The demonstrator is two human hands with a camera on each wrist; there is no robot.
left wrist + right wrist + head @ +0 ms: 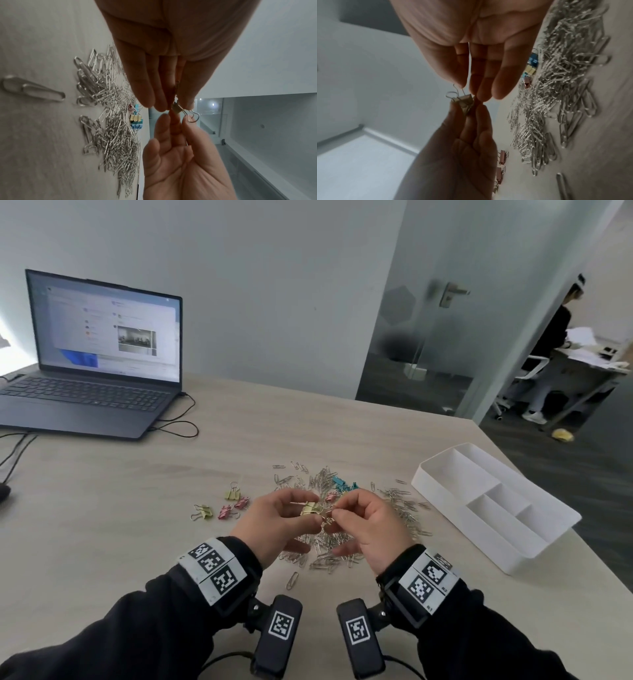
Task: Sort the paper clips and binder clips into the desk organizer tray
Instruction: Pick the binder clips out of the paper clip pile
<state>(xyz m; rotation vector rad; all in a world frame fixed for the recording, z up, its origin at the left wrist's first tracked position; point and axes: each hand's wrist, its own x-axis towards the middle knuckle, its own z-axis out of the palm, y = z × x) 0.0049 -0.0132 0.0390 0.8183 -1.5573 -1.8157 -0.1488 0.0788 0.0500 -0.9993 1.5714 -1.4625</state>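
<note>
Both hands hover over a heap of silver paper clips [322, 546] [111, 121] [556, 81] on the pale wooden desk. My left hand [313, 513] [175, 106] pinches the body of a yellow binder clip [310, 509] [176, 108] [465, 100]. My right hand [334, 513] [467, 89] meets it fingertip to fingertip and pinches one of its wire handles. Loose yellow and pink binder clips [226, 505] lie to the left of the heap, blue ones [342, 483] at its far side. The white organizer tray [455, 518] stands to the right; its compartments look bare.
An open laptop [96, 364] with cables [178, 426] sits at the desk's far left. The desk's right edge runs just past the tray. Beyond a glass door, a person [548, 337] stands at another desk.
</note>
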